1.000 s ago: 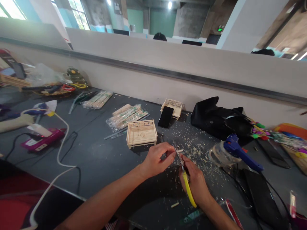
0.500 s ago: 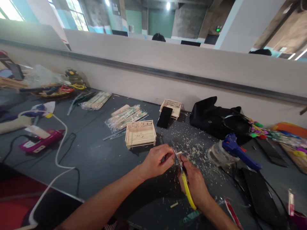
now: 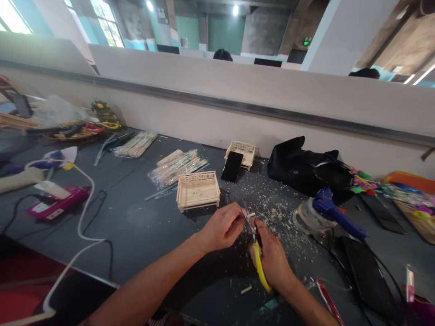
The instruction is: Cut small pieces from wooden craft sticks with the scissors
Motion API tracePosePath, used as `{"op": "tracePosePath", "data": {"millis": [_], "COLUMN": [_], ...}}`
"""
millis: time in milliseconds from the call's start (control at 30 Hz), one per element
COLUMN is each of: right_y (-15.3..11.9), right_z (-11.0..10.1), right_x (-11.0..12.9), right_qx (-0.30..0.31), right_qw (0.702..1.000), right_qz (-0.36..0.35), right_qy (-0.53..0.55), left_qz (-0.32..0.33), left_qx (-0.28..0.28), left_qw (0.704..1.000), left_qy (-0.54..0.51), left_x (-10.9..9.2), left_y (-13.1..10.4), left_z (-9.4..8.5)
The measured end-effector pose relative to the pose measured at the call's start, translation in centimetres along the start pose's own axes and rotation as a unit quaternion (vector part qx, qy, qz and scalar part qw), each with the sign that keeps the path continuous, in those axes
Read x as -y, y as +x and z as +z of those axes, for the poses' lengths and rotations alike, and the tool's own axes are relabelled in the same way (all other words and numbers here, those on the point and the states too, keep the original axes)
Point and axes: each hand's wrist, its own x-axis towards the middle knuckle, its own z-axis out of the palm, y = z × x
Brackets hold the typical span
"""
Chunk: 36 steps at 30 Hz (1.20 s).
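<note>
My right hand (image 3: 271, 258) is closed round scissors (image 3: 261, 270) with a yellow handle, their blades pointing up and to the left. My left hand (image 3: 222, 228) is closed in a pinch at the blades, on a short pale wooden stick (image 3: 251, 215) whose end shows past the metal. The fingers hide the rest of that stick. Just beyond my left hand stands a miniature bench (image 3: 198, 192) made of thin wooden sticks. A second miniature bench (image 3: 247, 151) is farther back, and a black phone (image 3: 233, 166) leans against it.
Wood chips (image 3: 272, 203) litter the dark table. Packs of sticks (image 3: 185, 165) lie behind the nearer bench. At right are a black bag (image 3: 302, 167) and a blue glue gun (image 3: 335, 213) on a clear tub. A pink power strip (image 3: 59, 203) with a white cable lies left. A low partition runs behind.
The scissors have turned slightly in my right hand, their yellow handle shifting a little to the left. My left hand stays at the blades. The whole view has shifted slightly.
</note>
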Motion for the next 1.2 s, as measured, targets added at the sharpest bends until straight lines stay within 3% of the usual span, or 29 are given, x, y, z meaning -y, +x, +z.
{"op": "tracePosePath", "data": {"millis": [400, 733, 1033, 1200], "right_y": [-0.32, 0.10, 0.12, -0.09], "right_z": [0.12, 0.03, 0.60, 0.38], "right_x": [-0.02, -0.16, -0.53, -0.24], "right_qx": [-0.029, 0.035, 0.012, -0.015], "right_qw": [0.999, 0.999, 0.999, 0.999], "right_qz": [-0.032, 0.032, 0.022, -0.009], "right_qy": [0.028, 0.021, -0.024, -0.029], "left_qz": [0.017, -0.007, -0.040, -0.034], "left_qx": [-0.010, -0.016, 0.025, 0.007], "left_qw": [0.999, 0.999, 0.999, 0.999], "left_qy": [0.035, 0.033, 0.018, 0.002], "left_x": [0.12, -0.05, 0.39, 0.02], "left_y": [-0.37, -0.31, -0.47, -0.33], "left_z": [0.32, 0.60, 0.55, 0.72]}}
